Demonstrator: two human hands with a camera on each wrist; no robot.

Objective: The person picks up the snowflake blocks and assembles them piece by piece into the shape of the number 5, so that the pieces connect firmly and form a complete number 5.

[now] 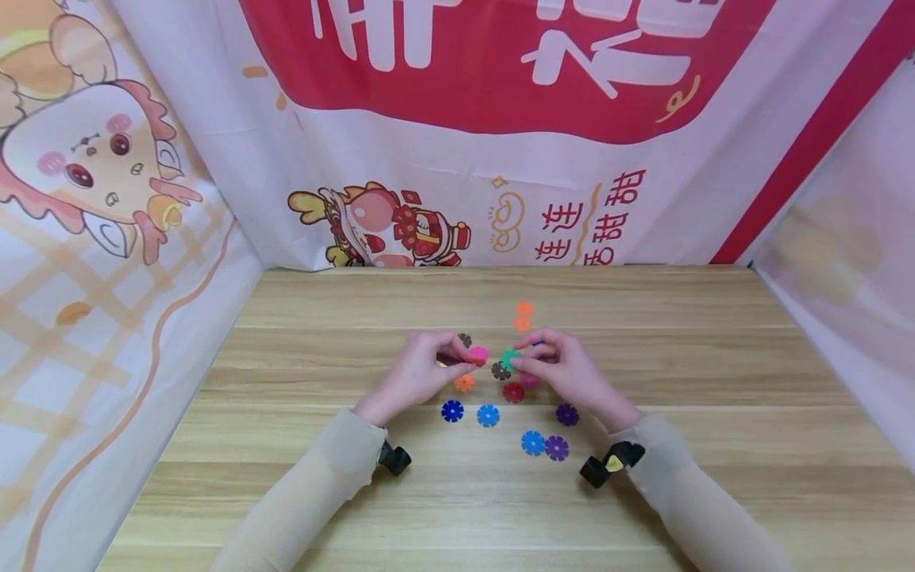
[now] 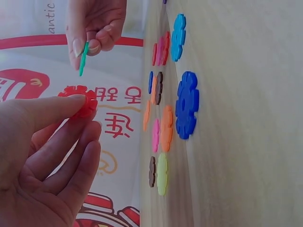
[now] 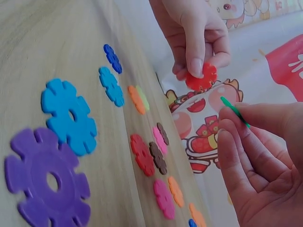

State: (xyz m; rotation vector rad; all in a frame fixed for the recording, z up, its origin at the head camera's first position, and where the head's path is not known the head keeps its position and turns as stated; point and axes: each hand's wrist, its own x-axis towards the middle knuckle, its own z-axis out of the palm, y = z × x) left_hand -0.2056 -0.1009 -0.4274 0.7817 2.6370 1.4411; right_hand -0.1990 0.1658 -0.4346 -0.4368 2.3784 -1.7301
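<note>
In the head view my left hand (image 1: 423, 368) and right hand (image 1: 563, 367) face each other above the wooden table. Between thumb and fingers, the left hand pinches a red notched plastic disc (image 2: 88, 107), the flower-shaped building kind. A green disc (image 3: 235, 111) of the same sort is pinched by the right hand, turned nearly edge-on in both wrist views. The two discs are apart, with a small gap between them. Beneath the hands lie a dark brown disc (image 1: 500, 371), an orange disc (image 1: 465, 383) and a red disc (image 1: 513, 392). Part of a pink disc (image 3: 164, 198) is hidden by the right hand in the head view.
Closer to the body lie a dark blue disc (image 1: 453, 411), a light blue disc (image 1: 488, 415) and purple discs, one (image 1: 557, 448) touching another light blue disc (image 1: 532, 442). Two orange discs (image 1: 524, 308) sit farther back. Printed cloth (image 1: 443, 159) hangs behind the table (image 1: 322, 302).
</note>
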